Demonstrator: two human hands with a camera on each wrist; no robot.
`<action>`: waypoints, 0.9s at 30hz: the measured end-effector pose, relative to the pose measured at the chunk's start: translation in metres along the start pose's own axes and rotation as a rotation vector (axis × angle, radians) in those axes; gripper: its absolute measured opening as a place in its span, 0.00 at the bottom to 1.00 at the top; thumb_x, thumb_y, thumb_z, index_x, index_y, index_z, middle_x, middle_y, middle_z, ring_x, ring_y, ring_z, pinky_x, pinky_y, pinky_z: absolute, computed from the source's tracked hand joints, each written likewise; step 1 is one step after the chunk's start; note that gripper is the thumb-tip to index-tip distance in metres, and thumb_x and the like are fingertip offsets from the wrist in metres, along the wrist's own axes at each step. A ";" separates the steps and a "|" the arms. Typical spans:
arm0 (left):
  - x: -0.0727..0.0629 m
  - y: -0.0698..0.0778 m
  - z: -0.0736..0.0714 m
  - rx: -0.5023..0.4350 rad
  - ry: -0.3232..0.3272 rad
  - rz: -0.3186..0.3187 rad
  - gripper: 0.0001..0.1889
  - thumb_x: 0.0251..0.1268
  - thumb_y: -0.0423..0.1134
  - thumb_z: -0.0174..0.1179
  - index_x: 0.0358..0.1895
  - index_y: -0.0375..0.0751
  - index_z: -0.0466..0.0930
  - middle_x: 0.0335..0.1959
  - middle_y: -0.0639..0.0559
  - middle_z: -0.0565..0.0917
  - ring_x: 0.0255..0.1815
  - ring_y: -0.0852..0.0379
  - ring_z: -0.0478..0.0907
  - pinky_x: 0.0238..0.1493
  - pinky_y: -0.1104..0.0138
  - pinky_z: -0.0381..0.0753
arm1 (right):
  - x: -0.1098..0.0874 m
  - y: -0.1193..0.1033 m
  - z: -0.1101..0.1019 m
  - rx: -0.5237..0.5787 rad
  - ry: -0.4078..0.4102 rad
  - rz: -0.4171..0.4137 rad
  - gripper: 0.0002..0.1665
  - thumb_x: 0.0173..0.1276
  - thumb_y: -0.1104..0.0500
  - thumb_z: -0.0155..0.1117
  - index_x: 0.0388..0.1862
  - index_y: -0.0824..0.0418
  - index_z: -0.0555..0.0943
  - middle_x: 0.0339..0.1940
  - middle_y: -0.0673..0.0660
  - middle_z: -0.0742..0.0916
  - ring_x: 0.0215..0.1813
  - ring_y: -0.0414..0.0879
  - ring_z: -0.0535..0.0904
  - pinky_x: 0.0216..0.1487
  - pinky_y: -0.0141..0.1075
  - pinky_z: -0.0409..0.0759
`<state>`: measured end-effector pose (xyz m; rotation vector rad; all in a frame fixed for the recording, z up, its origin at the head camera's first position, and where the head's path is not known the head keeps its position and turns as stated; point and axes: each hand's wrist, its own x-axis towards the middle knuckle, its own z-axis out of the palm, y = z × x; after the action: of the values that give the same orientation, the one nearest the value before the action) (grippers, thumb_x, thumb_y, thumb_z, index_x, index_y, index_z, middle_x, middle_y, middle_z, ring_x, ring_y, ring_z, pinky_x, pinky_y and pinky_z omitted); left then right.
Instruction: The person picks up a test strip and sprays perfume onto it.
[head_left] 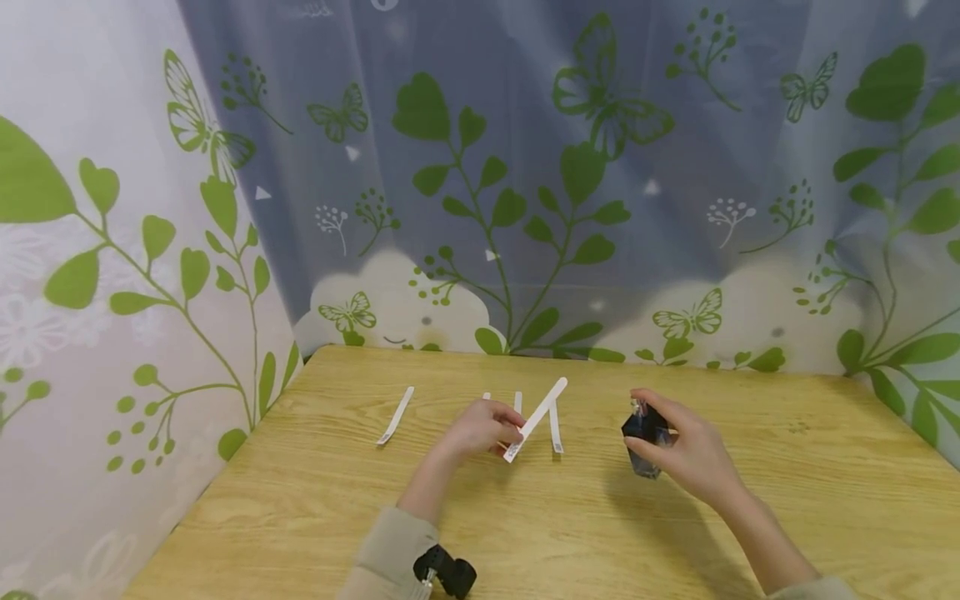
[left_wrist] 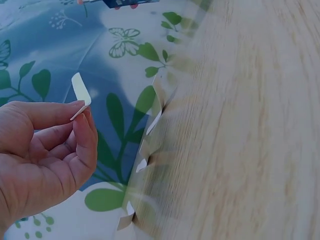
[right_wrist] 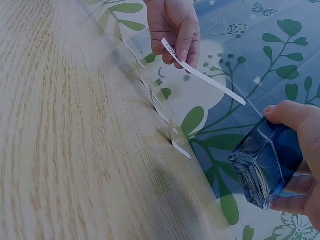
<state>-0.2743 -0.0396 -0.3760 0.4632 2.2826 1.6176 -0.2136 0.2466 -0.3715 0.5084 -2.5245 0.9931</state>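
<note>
My left hand (head_left: pixel 476 433) pinches a white perfume test strip (head_left: pixel 542 413) between thumb and fingers, its rounded end pointing up and away to the right. Small writing marks the strip's near end (right_wrist: pixel 170 47). In the left wrist view the strip (left_wrist: pixel 81 90) looks bent. To the right, my right hand (head_left: pixel 697 454) grips a dark blue glass perfume bottle (head_left: pixel 643 450), index finger on its sprayer top and thumb on its side. The bottle (right_wrist: pixel 267 162) is held tilted above the table in the right wrist view, the held strip a short way from it.
More white strips lie on the wooden table (head_left: pixel 300 500): one (head_left: pixel 396 415) alone at the left, another (head_left: pixel 556 429) beside the held strip, and others partly hidden behind my left hand. A curtain (head_left: pixel 480 208) with green leaves and butterflies hangs along the back edge.
</note>
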 end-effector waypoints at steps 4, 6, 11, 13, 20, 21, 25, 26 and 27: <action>0.000 0.002 0.005 -0.006 -0.016 0.006 0.11 0.54 0.25 0.59 0.43 0.27 0.79 0.26 0.50 0.78 0.24 0.59 0.76 0.28 0.63 0.80 | 0.000 0.001 0.001 -0.005 -0.004 0.003 0.36 0.57 0.54 0.70 0.64 0.57 0.70 0.59 0.64 0.75 0.50 0.59 0.78 0.35 0.39 0.82; 0.000 0.002 0.008 -0.010 -0.029 0.011 0.11 0.54 0.24 0.59 0.43 0.26 0.79 0.26 0.49 0.78 0.24 0.59 0.76 0.29 0.62 0.81 | 0.000 0.001 0.001 -0.007 -0.006 0.004 0.36 0.57 0.54 0.70 0.64 0.56 0.70 0.59 0.64 0.75 0.50 0.59 0.78 0.35 0.39 0.82; 0.000 0.005 0.013 -0.002 -0.044 0.025 0.11 0.55 0.24 0.60 0.42 0.26 0.79 0.25 0.49 0.78 0.23 0.59 0.75 0.30 0.59 0.81 | 0.000 0.000 0.001 -0.017 -0.006 0.005 0.36 0.57 0.53 0.70 0.64 0.56 0.70 0.59 0.64 0.76 0.50 0.60 0.78 0.35 0.40 0.82; 0.000 0.007 0.014 0.005 -0.048 0.029 0.11 0.55 0.24 0.60 0.42 0.26 0.79 0.25 0.50 0.78 0.22 0.60 0.75 0.30 0.60 0.81 | 0.000 -0.001 0.002 -0.023 -0.006 0.006 0.35 0.58 0.53 0.70 0.64 0.56 0.70 0.59 0.64 0.76 0.50 0.60 0.77 0.35 0.41 0.82; -0.001 0.012 0.020 0.005 -0.069 0.037 0.11 0.55 0.24 0.60 0.43 0.26 0.79 0.25 0.50 0.78 0.21 0.59 0.75 0.31 0.58 0.81 | 0.000 0.000 0.003 -0.047 -0.007 -0.009 0.35 0.58 0.52 0.69 0.64 0.56 0.70 0.57 0.65 0.77 0.49 0.59 0.78 0.33 0.40 0.82; -0.001 0.013 0.021 0.003 -0.072 0.036 0.11 0.55 0.24 0.60 0.43 0.27 0.79 0.25 0.50 0.78 0.21 0.59 0.75 0.32 0.57 0.81 | 0.000 0.000 0.003 -0.050 -0.006 -0.014 0.35 0.57 0.53 0.70 0.64 0.56 0.70 0.57 0.65 0.77 0.49 0.59 0.78 0.33 0.39 0.82; -0.001 0.015 0.024 0.003 -0.070 0.030 0.10 0.55 0.24 0.60 0.42 0.27 0.79 0.25 0.50 0.77 0.21 0.59 0.75 0.33 0.55 0.81 | 0.001 0.000 0.004 -0.075 0.013 -0.037 0.35 0.56 0.55 0.71 0.63 0.58 0.71 0.56 0.64 0.78 0.47 0.58 0.78 0.30 0.35 0.80; -0.001 0.015 0.025 0.005 -0.069 0.031 0.10 0.55 0.24 0.60 0.41 0.28 0.80 0.25 0.50 0.77 0.21 0.59 0.75 0.33 0.55 0.81 | 0.001 0.000 0.004 -0.082 0.017 -0.044 0.35 0.56 0.56 0.71 0.62 0.58 0.71 0.55 0.64 0.78 0.47 0.57 0.78 0.29 0.35 0.79; -0.001 0.015 0.025 0.006 -0.067 0.031 0.09 0.54 0.24 0.60 0.41 0.28 0.80 0.25 0.50 0.77 0.21 0.59 0.75 0.33 0.55 0.81 | 0.001 -0.001 0.004 -0.089 0.023 -0.051 0.35 0.55 0.56 0.71 0.62 0.58 0.71 0.55 0.64 0.78 0.47 0.57 0.78 0.29 0.34 0.78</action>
<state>-0.2614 -0.0138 -0.3693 0.5483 2.2424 1.5850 -0.2154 0.2432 -0.3731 0.5287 -2.5091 0.8596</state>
